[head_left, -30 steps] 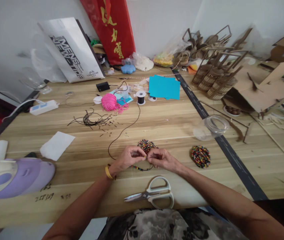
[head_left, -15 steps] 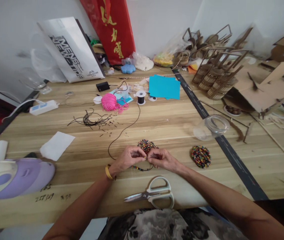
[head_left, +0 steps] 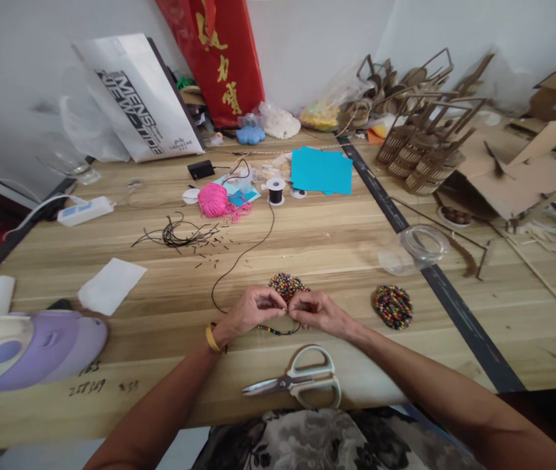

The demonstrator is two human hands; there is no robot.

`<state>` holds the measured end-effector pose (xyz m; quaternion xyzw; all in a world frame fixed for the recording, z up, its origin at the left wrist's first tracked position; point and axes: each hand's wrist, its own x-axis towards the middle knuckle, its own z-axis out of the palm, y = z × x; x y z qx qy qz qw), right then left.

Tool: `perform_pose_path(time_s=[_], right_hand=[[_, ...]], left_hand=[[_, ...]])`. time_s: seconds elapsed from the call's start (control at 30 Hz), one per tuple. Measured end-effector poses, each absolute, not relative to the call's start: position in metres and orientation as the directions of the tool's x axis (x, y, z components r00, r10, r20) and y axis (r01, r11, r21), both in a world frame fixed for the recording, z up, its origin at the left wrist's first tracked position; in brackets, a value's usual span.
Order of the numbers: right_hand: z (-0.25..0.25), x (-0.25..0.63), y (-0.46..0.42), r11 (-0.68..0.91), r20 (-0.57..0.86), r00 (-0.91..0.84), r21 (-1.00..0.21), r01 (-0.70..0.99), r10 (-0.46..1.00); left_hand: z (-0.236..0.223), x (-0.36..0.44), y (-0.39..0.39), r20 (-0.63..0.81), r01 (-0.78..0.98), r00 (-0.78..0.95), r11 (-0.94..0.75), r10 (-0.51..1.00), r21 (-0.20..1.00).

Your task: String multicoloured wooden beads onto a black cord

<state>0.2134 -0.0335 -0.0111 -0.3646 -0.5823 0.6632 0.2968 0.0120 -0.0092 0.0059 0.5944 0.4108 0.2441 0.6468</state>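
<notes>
My left hand (head_left: 247, 312) pinches a tiny yellowish bead (head_left: 284, 309) between thumb and fingertips. Right against it, my right hand (head_left: 320, 313) is closed on the black cord (head_left: 299, 326), whose tip is hidden by the fingers. Below the hands the cord curves round with a short row of coloured beads (head_left: 269, 330) strung on it. From the left hand it runs back to a white spool of black cord (head_left: 276, 190). A pile of multicoloured beads (head_left: 288, 284) lies just behind my fingertips. Scissors (head_left: 290, 382) rest on the table in front of me.
A coil of coloured beads (head_left: 393, 307) lies to the right, near a clear plastic container (head_left: 422, 247). Black cord scraps (head_left: 180, 234), pink yarn (head_left: 213, 200) and blue sheets (head_left: 321, 171) lie further back. At left sits a purple-and-white device (head_left: 53, 346).
</notes>
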Motion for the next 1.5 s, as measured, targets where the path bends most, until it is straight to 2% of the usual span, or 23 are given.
perform_pose_path(time_s=[1.5], right_hand=[[-0.0089,0.213,-0.0328,-0.144,-0.138,-0.566,-0.989,0.034,0.813]], left_hand=[[0.0041,0.0123,-0.0087,-0.232,0.163,0.552,0.169,0.801,0.972]])
